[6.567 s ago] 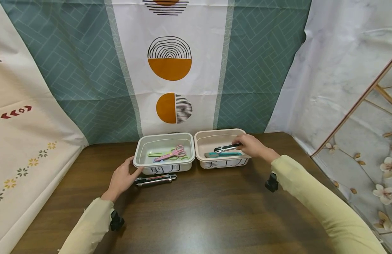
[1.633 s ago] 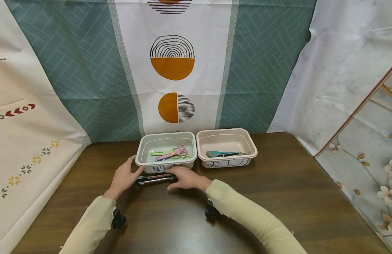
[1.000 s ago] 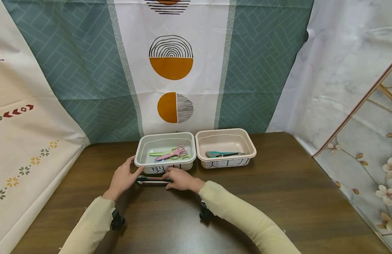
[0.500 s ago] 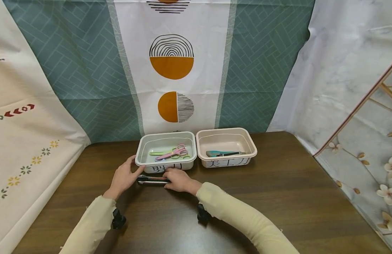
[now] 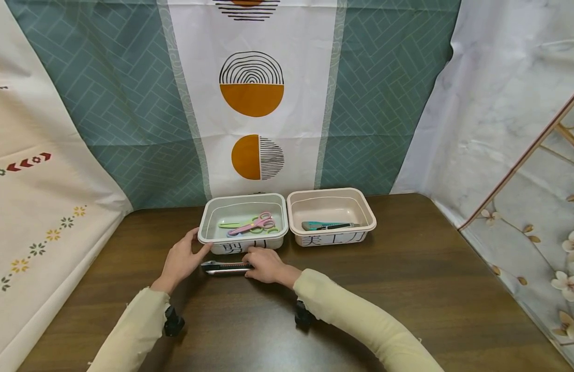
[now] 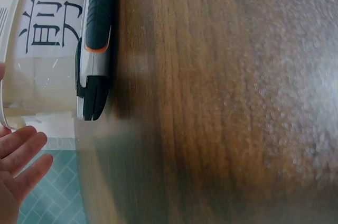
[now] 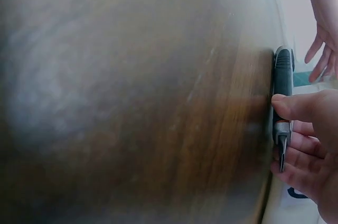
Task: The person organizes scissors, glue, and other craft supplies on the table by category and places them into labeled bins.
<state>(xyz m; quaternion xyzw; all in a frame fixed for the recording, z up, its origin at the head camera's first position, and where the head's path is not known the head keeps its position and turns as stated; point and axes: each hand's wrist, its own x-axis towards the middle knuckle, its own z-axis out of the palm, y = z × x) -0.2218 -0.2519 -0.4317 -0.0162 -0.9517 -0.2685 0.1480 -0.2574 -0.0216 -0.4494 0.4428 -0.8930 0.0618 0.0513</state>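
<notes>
In the head view my left hand (image 5: 180,259) touches the front left corner of the grey-green bin (image 5: 208,241), thumb at the front rim and fingers along the side. The left wrist view shows several of its fingers (image 6: 21,152) straight. My right hand (image 5: 265,265) pinches the right end of a black and silver utility knife (image 5: 225,267) with an orange band. This knife lies lengthwise along the bin's front. In the right wrist view the thumb (image 7: 288,109) presses one face, with the other fingers behind. Pink scissors (image 5: 251,226) and green scissors (image 5: 228,225) lie in the bin.
A beige bin (image 5: 372,219) stands right of the grey-green one, holding a teal utility knife (image 5: 310,226) and a black one (image 5: 335,226). Both bins carry printed front labels. Patterned cloths hang behind and beside the brown table (image 5: 384,289).
My right hand has let go of a black knife in the beige bin and moved left to the knife before the other bin, which it now grips and has turned slightly. The left hand stays put.
</notes>
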